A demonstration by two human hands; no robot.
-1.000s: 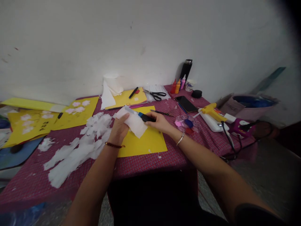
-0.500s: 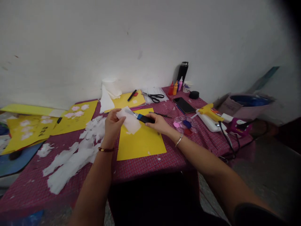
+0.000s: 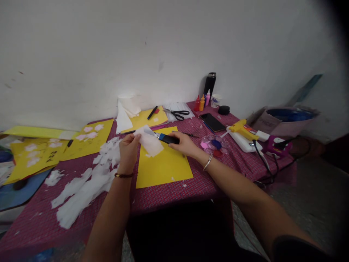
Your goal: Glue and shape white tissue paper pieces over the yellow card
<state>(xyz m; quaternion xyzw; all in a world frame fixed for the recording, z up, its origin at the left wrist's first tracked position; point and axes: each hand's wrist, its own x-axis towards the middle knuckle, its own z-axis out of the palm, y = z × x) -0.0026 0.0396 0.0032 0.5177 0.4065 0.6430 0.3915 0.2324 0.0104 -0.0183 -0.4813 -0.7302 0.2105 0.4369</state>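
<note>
Between the fingers of my left hand (image 3: 128,148) is a piece of thin white tissue paper (image 3: 152,145), its lower end hanging over a yellow sheet (image 3: 163,168). My right hand (image 3: 184,144) grips a utility knife (image 3: 168,138) with a black and blue handle. The knife's blade points left and lies at the tissue's upper edge, partly behind the paper. Small white scraps lie on the yellow sheet beneath. Left of my left wrist, torn white tissue pieces (image 3: 84,196) are spread over the checked cloth.
Scissors (image 3: 178,114), a phone (image 3: 212,122) and paint bottles (image 3: 201,103) stand or lie at the back. A palette (image 3: 214,144) and a yellow glue gun (image 3: 242,130) with cords are on the right. Yellow sheets with pink flowers (image 3: 91,135) lie left.
My left hand has shifted slightly down and left along the tissue's edge, its fingers closer together. The knife stays at the tissue, almost unmoved. The view has tilted slightly.
</note>
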